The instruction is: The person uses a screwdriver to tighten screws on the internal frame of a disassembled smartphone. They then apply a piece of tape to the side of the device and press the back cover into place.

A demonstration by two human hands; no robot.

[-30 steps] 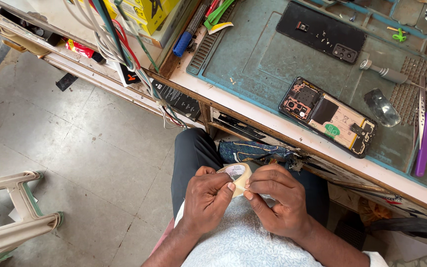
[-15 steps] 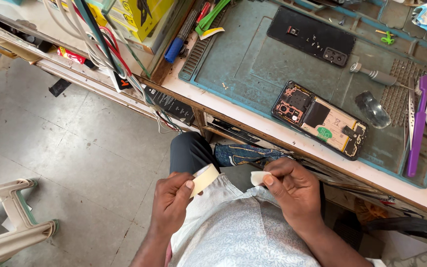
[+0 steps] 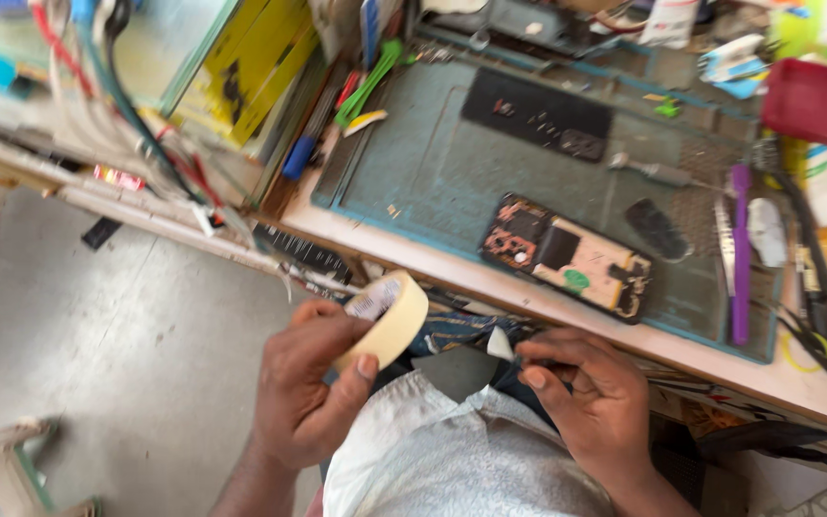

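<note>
We had just pulled a strip free from the roll.

Our left hand [image 3: 303, 388] gripped the cream tape roll [image 3: 390, 316], now apart from the right hand [image 3: 591, 393], which pinched a torn tape piece [image 3: 500, 345]. On the teal mat [image 3: 433, 172] lay the opened phone [image 3: 567, 257]; no containers showed clearly.

I see free room at the lower left of the frame, over the grey floor [image 3: 98, 345]. The green mat [image 3: 433, 172] has open space at center. At right, tools and a purple tool [image 3: 740, 258] block passage.
</note>
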